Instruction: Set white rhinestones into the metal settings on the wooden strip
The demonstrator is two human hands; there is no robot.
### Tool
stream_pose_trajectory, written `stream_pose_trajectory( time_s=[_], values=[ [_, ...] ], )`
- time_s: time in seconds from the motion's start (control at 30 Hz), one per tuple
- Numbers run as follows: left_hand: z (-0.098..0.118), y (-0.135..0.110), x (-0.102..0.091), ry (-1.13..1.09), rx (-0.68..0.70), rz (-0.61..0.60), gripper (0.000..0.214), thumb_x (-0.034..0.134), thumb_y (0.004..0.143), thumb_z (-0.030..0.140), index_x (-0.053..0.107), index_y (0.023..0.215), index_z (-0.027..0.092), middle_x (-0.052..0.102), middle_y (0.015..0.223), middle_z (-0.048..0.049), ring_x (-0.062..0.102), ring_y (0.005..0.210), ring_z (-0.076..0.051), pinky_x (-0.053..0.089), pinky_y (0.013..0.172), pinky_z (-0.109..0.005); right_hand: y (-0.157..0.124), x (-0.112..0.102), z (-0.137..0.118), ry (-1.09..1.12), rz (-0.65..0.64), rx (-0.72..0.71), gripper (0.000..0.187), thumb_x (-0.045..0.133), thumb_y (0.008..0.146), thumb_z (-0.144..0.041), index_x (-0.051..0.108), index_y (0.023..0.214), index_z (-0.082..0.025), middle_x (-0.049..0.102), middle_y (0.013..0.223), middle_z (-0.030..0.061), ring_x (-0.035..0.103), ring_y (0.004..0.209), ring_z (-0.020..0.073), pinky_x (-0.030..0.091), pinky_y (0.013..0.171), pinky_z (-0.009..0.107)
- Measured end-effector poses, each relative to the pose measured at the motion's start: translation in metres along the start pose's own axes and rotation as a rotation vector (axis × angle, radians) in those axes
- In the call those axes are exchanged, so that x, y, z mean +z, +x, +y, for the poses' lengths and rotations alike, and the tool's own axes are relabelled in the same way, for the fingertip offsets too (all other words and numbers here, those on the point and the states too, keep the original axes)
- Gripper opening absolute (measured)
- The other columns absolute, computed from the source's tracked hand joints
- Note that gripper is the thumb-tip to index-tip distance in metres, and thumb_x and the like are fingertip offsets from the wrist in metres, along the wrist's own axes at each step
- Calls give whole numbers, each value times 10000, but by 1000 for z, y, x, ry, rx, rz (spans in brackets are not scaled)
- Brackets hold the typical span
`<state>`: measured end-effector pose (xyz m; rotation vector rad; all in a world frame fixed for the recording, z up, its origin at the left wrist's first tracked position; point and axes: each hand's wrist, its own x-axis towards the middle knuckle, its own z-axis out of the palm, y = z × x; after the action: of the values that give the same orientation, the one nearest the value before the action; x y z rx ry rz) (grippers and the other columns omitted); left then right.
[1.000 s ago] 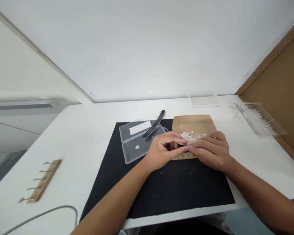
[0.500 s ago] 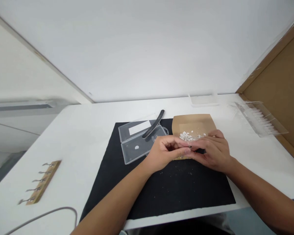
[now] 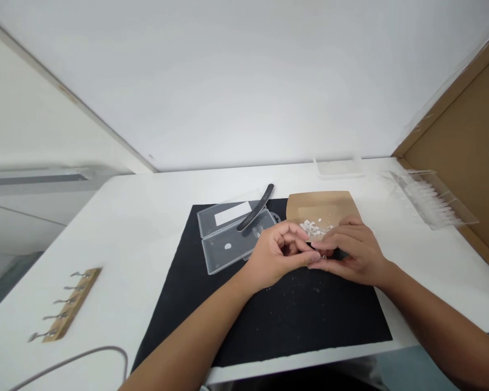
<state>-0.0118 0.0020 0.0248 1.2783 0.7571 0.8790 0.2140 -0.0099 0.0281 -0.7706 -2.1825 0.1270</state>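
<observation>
Right now my left hand and right hand meet fingertip to fingertip, pinching something too small to make out, above the black mat mid-desk. Just behind them, white bits lie on brown card; a clear case sits left.

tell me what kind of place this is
Likely a nail-craft workbench: a black mat with a nail file, white chips on brown card, and a clear tray of nail tips.
</observation>
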Motion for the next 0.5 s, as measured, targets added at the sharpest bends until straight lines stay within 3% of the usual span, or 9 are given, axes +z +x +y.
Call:
stream_pose_trajectory(
  time_s=[0.1,0.23,0.4,0.5],
  values=[
    [-2,0,2,22,2,-2,382,915,781,332,625,944,143,777,739,-56,522,485,-56,333,484,-186,1,-2,2,16,-17,1,233,846,888,-300,687,1048,-239,729,758,-60,684,668,102,396,761,316],
    [-2,0,0,155,52,-29,310,847,854,365,661,966,144,749,773,-51,534,535,-74,380,510,-204,1,-5,2,22,-52,25,206,852,887,-328,689,955,-222,692,716,-54,652,654,104,384,739,317],
    [2,3,-10,607,457,-43,175,762,927,331,733,984,168,625,852,-38,548,700,-122,467,628,-250,-5,-9,6,64,-129,145,231,829,901,-434,732,943,-228,671,703,-44,596,630,106,398,670,289],
    [0,5,-16,749,603,-62,169,738,950,333,711,987,169,611,854,-45,573,783,-161,493,702,-287,-8,-14,9,26,-243,192,305,812,891,-526,741,896,-229,657,693,-35,566,610,106,360,593,274]
  ],
)
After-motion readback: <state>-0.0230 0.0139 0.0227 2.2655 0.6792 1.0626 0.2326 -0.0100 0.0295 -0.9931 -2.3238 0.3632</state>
